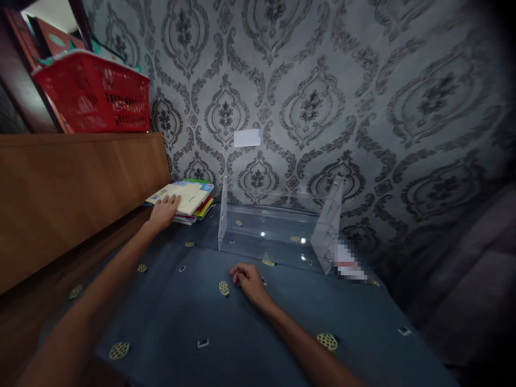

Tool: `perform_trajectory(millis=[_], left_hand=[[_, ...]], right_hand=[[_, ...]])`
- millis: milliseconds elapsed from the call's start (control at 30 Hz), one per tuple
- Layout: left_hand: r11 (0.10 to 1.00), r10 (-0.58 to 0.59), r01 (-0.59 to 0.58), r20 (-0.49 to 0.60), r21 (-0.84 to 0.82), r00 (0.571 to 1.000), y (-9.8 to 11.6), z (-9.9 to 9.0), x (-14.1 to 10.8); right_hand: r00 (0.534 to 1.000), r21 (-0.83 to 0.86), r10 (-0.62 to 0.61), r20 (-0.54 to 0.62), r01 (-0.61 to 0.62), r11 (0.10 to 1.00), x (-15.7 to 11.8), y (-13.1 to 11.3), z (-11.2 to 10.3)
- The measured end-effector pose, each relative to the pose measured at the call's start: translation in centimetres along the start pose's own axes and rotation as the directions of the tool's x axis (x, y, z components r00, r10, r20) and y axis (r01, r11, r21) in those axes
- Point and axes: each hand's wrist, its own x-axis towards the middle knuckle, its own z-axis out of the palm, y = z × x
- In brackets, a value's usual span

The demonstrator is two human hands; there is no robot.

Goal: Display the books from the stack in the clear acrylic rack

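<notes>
My left hand (pixel 163 211) rests on the near edge of a cream-coloured book (pixel 192 196), the top one of a stack. Its fingers lie on the cover, and the hand's underside is hidden. Below that book, red, yellow and white edges of other books (pixel 205 208) show. My right hand (pixel 250 282) hovers over or rests on the dark blue patterned cloth (pixel 161 322), fingers loosely curled in with nothing visible in them. Beyond it stands a clear acrylic rack (pixel 328 231) with upright side panels and see-through shelves, apart from both hands.
At the left, a red plastic basket (pixel 92 94) sits on a wooden cabinet (pixel 80 193). A patterned wall (pixel 310 102) with a small white plate (pixel 247 138) rises behind the rack. Right of the rack lies a blurred-out white item (pixel 350 263). Dark fabric (pixel 475 269) hangs at the right.
</notes>
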Motion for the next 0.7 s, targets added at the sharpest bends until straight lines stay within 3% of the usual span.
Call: perform_trajectory(millis=[267,500,700], left_hand=[[0.992,-0.127,0.127,-0.043,0.01,0.991,2.7,2.6,-4.0],[0.991,-0.13,0.128,0.085,0.031,0.988,4.3,5.1,-7.5],[0.997,-0.078,0.074,0.254,0.028,0.964,3.6,5.6,-10.1]], right_hand=[[1.0,-0.009,0.002,0.007,-0.002,1.0,0.2,0.1,0.1],[0.999,-0.02,-0.032,0.013,0.033,0.999,0.1,0.1,0.1],[0.999,-0.021,-0.032,0.02,0.032,0.999,0.1,0.1,0.0]])
